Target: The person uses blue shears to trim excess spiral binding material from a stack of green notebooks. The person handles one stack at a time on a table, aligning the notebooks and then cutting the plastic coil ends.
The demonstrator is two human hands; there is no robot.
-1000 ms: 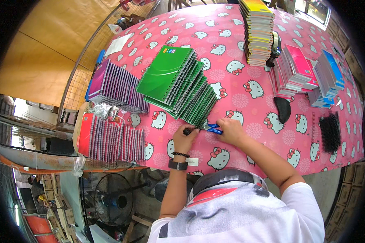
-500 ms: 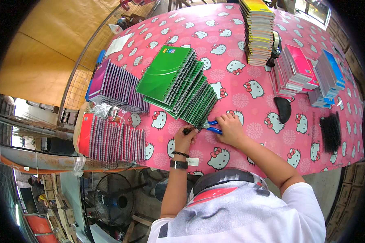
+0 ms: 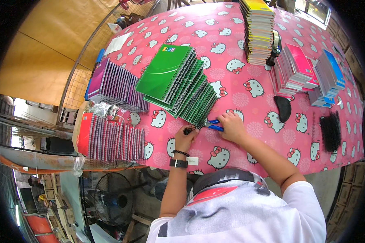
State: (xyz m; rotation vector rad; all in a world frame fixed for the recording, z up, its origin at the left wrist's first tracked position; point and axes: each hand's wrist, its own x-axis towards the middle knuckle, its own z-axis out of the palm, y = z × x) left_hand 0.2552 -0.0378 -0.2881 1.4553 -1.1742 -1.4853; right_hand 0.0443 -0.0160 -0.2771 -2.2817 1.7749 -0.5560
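Little has moved since half a second ago: the right hand (image 3: 232, 127) and its blue-handled metal pliers (image 3: 216, 128) sit slightly farther right. Its fingers wrap the handles, while the left hand (image 3: 184, 137) curls its fingers round a small dark bundle (image 3: 187, 131). Green-covered, spiral-bound notebooks (image 3: 178, 83) lie fanned on the pink-covered table (image 3: 271, 154), probably so each coil end stays reachable; their nearest corner is just beyond the left fingers, beside the pliers' tips.

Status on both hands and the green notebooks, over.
Right hand gripping blue-handled pliers, tips at near end of green notebooks. Left hand beside the tips, holding small dark item. Notebooks stacked, fanned toward hands. Black curved object off right.
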